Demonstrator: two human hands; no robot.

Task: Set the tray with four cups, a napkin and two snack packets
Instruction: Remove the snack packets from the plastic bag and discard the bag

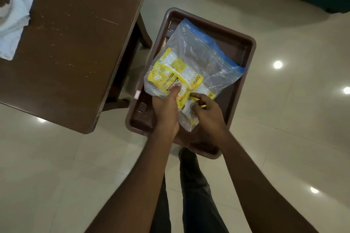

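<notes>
A brown plastic tray (244, 43) is held out to the right of the table, over the floor. Above it is a clear zip bag (200, 51) with a blue seal strip, and yellow snack packets (174, 75) show through it. My left hand (166, 108) grips the bag's near end, thumb pressed on the packets. My right hand (206, 111) pinches the bag and a packet edge beside it. What bears the tray is hidden. No cups are in view.
A brown wooden table (75, 47) stands at left, with a white napkin or cloth (17, 15) on its far left corner. Glossy tiled floor (293, 119) lies all around. My legs (193, 191) are below the tray.
</notes>
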